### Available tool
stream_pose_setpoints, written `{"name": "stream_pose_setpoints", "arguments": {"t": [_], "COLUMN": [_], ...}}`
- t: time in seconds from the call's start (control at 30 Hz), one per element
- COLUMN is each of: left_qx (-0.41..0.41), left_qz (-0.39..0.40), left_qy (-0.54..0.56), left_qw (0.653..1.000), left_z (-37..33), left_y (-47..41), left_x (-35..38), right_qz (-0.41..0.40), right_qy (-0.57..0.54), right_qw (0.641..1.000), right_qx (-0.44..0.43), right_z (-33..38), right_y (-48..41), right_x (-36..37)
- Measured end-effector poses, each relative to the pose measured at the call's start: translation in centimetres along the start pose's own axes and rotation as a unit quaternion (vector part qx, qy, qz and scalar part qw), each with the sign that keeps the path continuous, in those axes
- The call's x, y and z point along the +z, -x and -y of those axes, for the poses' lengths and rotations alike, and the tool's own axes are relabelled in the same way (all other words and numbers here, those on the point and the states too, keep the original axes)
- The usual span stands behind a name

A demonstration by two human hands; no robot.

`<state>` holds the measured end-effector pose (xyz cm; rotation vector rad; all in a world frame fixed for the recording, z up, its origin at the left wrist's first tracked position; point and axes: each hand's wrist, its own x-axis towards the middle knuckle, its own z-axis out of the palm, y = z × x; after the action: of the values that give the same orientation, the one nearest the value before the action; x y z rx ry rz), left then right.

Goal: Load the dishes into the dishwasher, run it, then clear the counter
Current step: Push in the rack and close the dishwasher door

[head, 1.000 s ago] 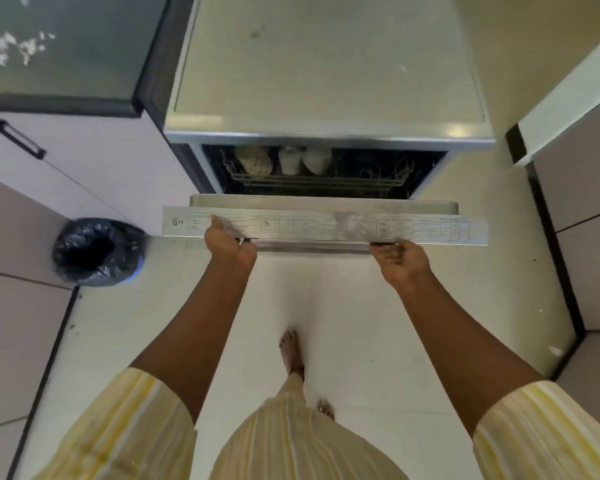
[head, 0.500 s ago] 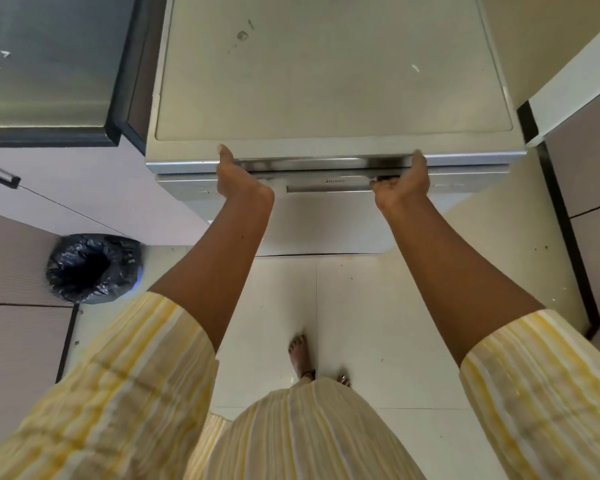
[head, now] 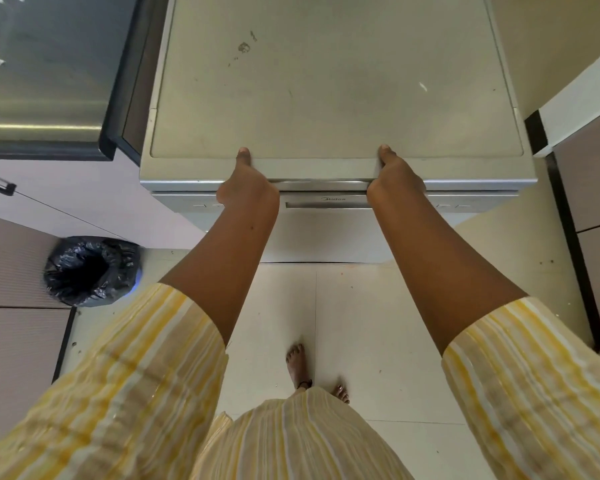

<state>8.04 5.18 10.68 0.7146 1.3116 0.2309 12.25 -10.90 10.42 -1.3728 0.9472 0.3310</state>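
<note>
The dishwasher [head: 329, 84] stands against the wall between a dark, glossy counter [head: 45, 74] on the left and a pale cabinet [head: 598, 174] on the right; its flat grey top is bare save for a few small marks; its door [head: 326, 233] is upright and closed flush under the top's front lip, with a narrow brand strip [head: 333, 199] across its upper edge.

Both hands are on the front edge of the dishwasher, well apart, one either side of the brand strip; the left hand [head: 248, 188] has its thumb [head: 244, 156] laid straight on the top, pointing away from the person; the right hand [head: 394, 183] mirrors it, thumb [head: 384, 153] flat on the top; the heels of both hands sit against the lip; the fingers are hidden below the edge, so I cannot tell whether they are curled or flat against the door.

Both forearms reach forward out of yellow-and-white striped sleeves [head: 136, 368]; a bare foot [head: 297, 365] stands on the pale tiled floor [head: 378, 323] in front of the door; a bin lined with a black bag [head: 90, 271] sits on the floor near the dishwasher's left side, below the counter.
</note>
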Motion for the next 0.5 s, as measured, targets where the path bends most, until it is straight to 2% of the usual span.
{"name": "stream_pose_setpoints", "arguments": {"t": [0.03, 0.07, 0.17, 0.5], "left_qx": [0.006, 0.021, 0.036, 0.011], "left_qz": [-0.014, -0.029, -0.048, -0.019], "left_qy": [-0.038, -0.083, -0.040, 0.056], "left_qw": [0.999, 0.996, 0.997, 0.998], "left_z": [0.0, 0.1, 0.5, 0.3], "left_y": [-0.5, -0.1, -0.6, -1.9], "left_x": [-0.1, -0.1, 0.0, 0.3], "right_qz": [-0.028, -0.048, -0.091, -0.097], "right_qy": [0.018, 0.008, -0.079, -0.125], "right_qw": [0.999, 0.999, 0.992, 0.987], "right_qx": [-0.015, 0.006, 0.047, 0.022], "right_z": [-0.3, -0.1, 0.4, -0.6], "right_y": [-0.4, 0.1, -0.1, -0.8], "right_x": [0.0, 0.0, 0.5, 0.6]}}
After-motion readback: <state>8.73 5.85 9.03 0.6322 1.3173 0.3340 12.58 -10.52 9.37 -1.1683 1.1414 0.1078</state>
